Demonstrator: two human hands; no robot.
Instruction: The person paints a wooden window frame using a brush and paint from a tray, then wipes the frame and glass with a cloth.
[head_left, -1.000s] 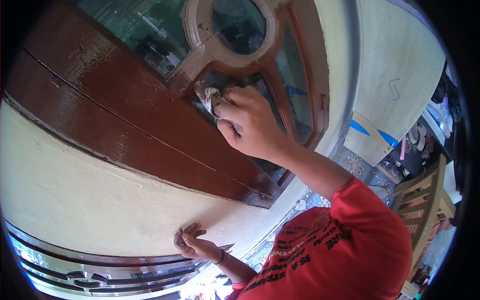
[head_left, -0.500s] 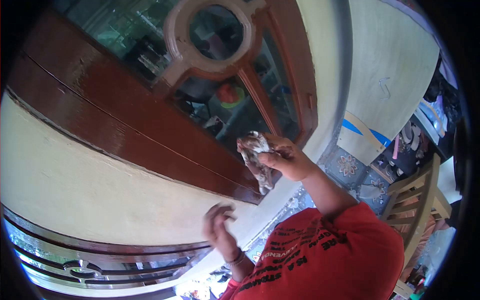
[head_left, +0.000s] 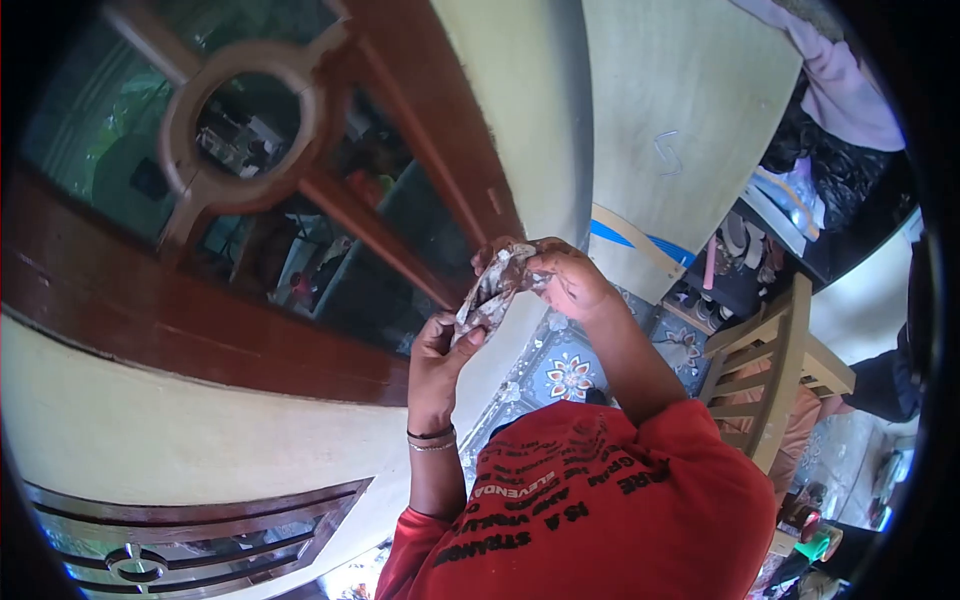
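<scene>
A crumpled white cloth with brown stains [head_left: 492, 290] is stretched between my two hands, in front of the lower edge of the brown window frame [head_left: 290, 350]. My left hand [head_left: 440, 350], with bracelets at the wrist, grips the lower left end of the cloth between thumb and fingers. At the upper right end, my right hand [head_left: 565, 275] is closed on the cloth, with dark smudges on its fingers. Both arms come from the red shirt [head_left: 600, 500] at the bottom.
The frame has glass panes and a round opening [head_left: 243, 122]. A cream wall [head_left: 150, 425] lies below it. To the right stand a pale board [head_left: 680, 100], a wooden chair [head_left: 785, 370] and a shelf with shoes [head_left: 735, 245]. Patterned floor tiles [head_left: 570, 377] show beyond the shirt.
My left hand, empty and blurred before, has moved up and taken hold of the cloth. The cloth is now bunched between both hands. The camera view has shifted to the right.
</scene>
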